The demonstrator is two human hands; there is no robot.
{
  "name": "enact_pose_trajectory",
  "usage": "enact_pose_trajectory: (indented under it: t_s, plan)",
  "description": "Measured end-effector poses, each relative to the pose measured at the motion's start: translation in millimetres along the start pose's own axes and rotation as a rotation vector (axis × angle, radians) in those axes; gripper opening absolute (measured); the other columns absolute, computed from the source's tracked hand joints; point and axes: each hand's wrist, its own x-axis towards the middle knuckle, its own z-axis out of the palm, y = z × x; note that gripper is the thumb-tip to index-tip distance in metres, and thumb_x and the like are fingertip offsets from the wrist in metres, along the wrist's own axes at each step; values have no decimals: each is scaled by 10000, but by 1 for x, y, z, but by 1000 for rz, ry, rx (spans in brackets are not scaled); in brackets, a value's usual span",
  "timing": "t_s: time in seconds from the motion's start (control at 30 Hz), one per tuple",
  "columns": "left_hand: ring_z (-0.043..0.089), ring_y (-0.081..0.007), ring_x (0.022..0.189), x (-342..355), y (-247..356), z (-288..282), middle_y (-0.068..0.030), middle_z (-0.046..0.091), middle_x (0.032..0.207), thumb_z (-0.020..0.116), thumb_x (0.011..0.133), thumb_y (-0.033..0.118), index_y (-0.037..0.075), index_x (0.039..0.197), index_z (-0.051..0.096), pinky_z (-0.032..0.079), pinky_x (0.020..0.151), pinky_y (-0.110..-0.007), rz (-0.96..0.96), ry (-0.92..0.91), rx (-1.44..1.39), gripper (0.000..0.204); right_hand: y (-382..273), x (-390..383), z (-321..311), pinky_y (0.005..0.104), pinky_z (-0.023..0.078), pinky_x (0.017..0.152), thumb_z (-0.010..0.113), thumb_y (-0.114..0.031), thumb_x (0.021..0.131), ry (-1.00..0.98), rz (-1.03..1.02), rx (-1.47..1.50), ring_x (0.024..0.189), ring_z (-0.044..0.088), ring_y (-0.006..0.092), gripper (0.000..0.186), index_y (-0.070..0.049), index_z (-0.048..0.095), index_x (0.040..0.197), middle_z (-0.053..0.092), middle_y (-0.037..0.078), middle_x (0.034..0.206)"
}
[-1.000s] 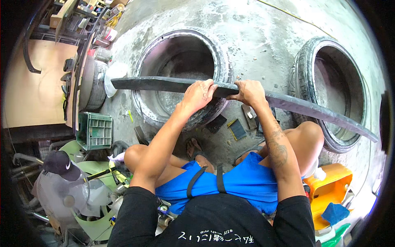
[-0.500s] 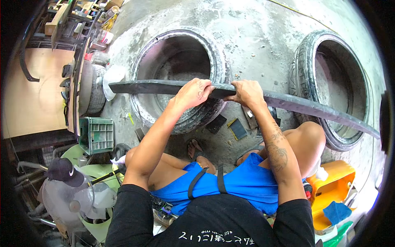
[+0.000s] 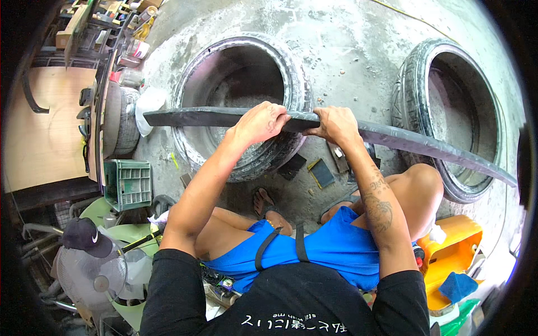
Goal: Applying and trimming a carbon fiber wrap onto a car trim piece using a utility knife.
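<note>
Both my left hand and right hand are wrapped round one long dark strip, close together near its middle, thumbs turned inward. Forearms angle forward, converging. Its long axis runs side to side across me, left end pointing at a white bag, right end slanting back. From above, it crosses the left tyre and right tyre.

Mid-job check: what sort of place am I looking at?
Probably a workshop or garage, judging by the two tires on the whitish-stained, concrete-looking floor and the assorted containers crowded at the upper left.
</note>
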Motion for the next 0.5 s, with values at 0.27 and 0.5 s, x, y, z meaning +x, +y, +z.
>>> enact_pose_trajectory:
  t_s: [0.27,0.5]
  plan:
    - [652,-436,760,12,8,-4,-258,637,753,643,910,133,-15,783,663,497,663,-494,-46,-86,44,197,1,1,0,454,553,741,781,-630,727,-22,8,17,863,725,337,609,-112,738,1044,742,160,860]
    - [662,-419,732,6,-2,-5,-247,638,741,640,937,150,-29,798,647,492,650,-471,43,-88,-122,227,3,1,0,451,556,734,773,-642,731,-25,2,0,837,726,332,619,-120,744,1062,742,149,838]
